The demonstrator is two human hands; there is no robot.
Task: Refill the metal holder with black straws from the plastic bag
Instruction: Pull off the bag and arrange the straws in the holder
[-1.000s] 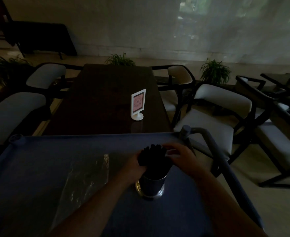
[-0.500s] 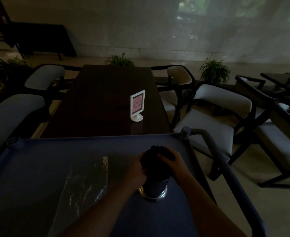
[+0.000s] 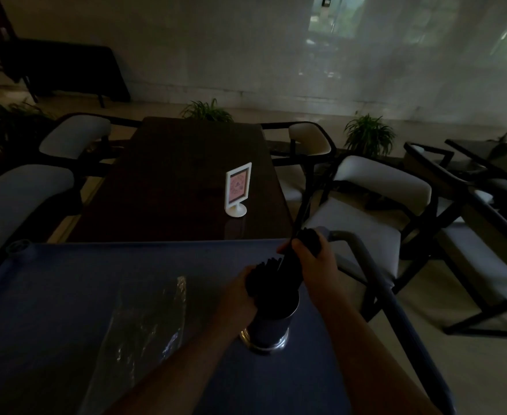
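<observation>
While left hand (image 3: 247, 287) steadies them, right hand (image 3: 312, 259) grip closed around black straws (image 3: 276, 280).

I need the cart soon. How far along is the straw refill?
Nearly done, it seems. The holder on the cart is packed with straws, and the bag lies flat beside it, apparently empty. In hand: the left hand steadies the bundle while the right hand grips the raised straws. Left: seating those straws level in the holder.
</observation>
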